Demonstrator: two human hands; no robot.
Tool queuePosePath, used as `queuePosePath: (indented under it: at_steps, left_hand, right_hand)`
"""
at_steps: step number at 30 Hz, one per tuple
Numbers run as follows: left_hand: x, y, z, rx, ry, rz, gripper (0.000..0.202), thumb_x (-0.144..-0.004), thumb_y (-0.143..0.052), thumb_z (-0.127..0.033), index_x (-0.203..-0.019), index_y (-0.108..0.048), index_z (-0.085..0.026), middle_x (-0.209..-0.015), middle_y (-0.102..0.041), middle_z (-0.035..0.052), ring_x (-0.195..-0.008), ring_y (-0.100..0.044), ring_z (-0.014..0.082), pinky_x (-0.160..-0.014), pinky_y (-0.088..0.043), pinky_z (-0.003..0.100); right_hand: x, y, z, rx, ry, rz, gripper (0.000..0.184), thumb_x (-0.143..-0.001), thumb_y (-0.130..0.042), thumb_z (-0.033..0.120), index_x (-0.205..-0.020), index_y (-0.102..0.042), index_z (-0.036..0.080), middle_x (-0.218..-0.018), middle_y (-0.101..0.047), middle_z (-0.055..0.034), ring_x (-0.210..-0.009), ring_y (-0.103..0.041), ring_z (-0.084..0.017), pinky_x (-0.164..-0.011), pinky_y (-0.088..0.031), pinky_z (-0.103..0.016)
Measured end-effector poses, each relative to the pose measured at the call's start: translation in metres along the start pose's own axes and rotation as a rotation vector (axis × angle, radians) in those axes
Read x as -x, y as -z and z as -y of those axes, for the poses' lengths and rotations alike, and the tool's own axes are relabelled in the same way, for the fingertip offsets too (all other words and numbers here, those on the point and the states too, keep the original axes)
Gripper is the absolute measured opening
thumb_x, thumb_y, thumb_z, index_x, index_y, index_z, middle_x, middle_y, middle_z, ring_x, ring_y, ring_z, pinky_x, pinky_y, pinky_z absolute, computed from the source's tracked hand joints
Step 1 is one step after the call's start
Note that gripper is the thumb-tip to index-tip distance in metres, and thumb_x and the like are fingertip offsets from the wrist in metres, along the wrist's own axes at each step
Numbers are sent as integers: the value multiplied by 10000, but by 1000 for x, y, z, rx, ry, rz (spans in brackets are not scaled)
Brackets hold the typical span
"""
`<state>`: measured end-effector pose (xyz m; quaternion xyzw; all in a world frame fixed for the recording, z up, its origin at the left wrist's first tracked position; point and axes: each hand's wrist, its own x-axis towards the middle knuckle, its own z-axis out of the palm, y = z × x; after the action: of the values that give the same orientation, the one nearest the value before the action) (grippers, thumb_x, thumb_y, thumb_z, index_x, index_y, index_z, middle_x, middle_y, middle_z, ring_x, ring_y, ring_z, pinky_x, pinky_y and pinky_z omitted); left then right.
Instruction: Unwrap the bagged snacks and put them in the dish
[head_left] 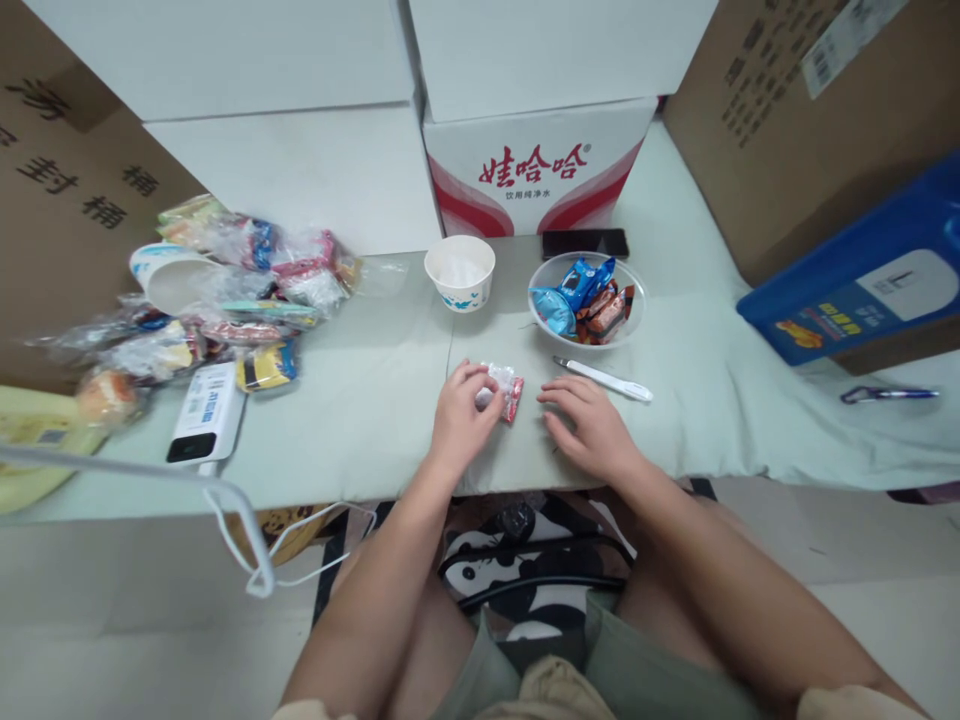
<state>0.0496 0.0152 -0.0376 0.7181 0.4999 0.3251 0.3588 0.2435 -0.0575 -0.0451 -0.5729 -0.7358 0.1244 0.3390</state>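
Note:
A small packet [513, 394] in clear and red wrapping lies on the cloth-covered table in front of me. My left hand [466, 408] has its thumb and fingers curled round the packet's left side. Just right of it, my right hand [585, 420] rests with fingers apart and nothing in them. Beyond the right hand lies a slim white-handled knife [606, 379] with a small metal tip. A clear plastic bowl [637, 318] behind it contains blue-wrapped [586, 283] and brown-wrapped snacks [609, 310]. To its left stands a paper cup [463, 297] with something whitish inside.
Many wrapped snacks [255, 312], a tipped paper cup [161, 262] and a white power bank [208, 415] crowd the left. Boxes [540, 175] line the back, with a dark phone [585, 243] before them. On the right are a blue jug [862, 270] and a pen [889, 395].

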Motion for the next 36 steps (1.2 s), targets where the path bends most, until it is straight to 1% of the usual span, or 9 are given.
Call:
queuePosePath:
  at_steps: [5, 8, 11, 14, 19, 24, 29, 32, 36]
  left_hand:
    - [0, 9, -11, 806, 315, -60, 244, -815, -689, -384, -793, -523, -207, -987, -701, 50, -1039, -684, 239, -964, -531, 425]
    - [1, 18, -19, 1202, 494, 1, 257, -738, -749, -299, -788, -516, -200, -934, -696, 13, -974, -709, 231, -861, -580, 397]
    - [1, 22, -23, 1336, 577, -13, 192, -721, -724, -218, -799, -551, -195, -872, -695, 3, -935, -718, 221, -827, -595, 381]
    - [-2, 23, -20, 1317, 612, -57, 154, -728, -689, -204, -795, -551, -193, -815, -691, 14, -884, -716, 215, -755, -598, 348]
    - [-10, 25, -7, 1175, 728, -236, 82, -720, -597, -166, -734, -518, -182, -769, -679, 27, -747, -668, 172, -691, -588, 323]
    - [-14, 28, 2, 1132, 712, -362, 95, -679, -604, -158, -709, -516, -178, -714, -617, -14, -671, -625, 135, -660, -566, 276]
    - [-15, 25, 4, 1057, 641, -352, 188, -704, -641, -292, -773, -495, -198, -722, -566, -24, -641, -614, 128, -601, -529, 243]
    - [-14, 24, 5, 881, 497, -294, 376, -673, -725, -401, -941, -513, -244, -844, -588, -26, -658, -615, 129, -587, -508, 242]
    - [-12, 28, 8, 341, 222, -164, 422, -583, -788, -253, -968, -618, -233, -985, -636, 5, -748, -613, 130, -657, -485, 239]
  right_hand:
    - [-2, -8, -4, -74, -58, 34, 342, -880, -567, 260, -1209, -625, 187, -1226, -682, -145, -1145, -629, -301, -1002, -499, -498]
    - [-4, -11, -6, -109, -120, 52, 441, -833, -610, 276, -1264, -595, 184, -1239, -679, -150, -1122, -637, -311, -977, -504, -501]
    - [-5, -9, -6, -167, -146, 40, 216, -841, -593, 250, -1043, -659, 217, -1133, -707, -110, -1015, -665, -269, -911, -522, -445]
    - [-6, -3, -4, -224, -116, 1, 79, -844, -560, 201, -821, -632, 225, -1041, -721, -74, -962, -674, -229, -867, -520, -388]
    - [-3, 6, -4, -296, -198, -130, 75, -824, -566, 211, -827, -638, 231, -848, -737, -28, -813, -691, -206, -798, -520, -350]
    - [-1, 16, -17, -352, -342, -260, 26, -788, -560, 218, -802, -574, 236, -866, -734, -21, -922, -709, -225, -865, -516, -372]
    - [2, 20, -20, -333, -410, -391, 148, -858, -456, 220, -834, -600, 237, -802, -686, -16, -827, -673, -205, -809, -518, -364]
    - [1, 16, -11, -259, -219, -316, 186, -903, -496, 316, -1003, -627, 230, -1067, -699, -80, -1035, -654, -252, -921, -508, -423]
    - [-3, 10, -15, -40, -110, -101, 297, -838, -591, 226, -1132, -631, 213, -1190, -673, -120, -1110, -631, -286, -954, -500, -451]
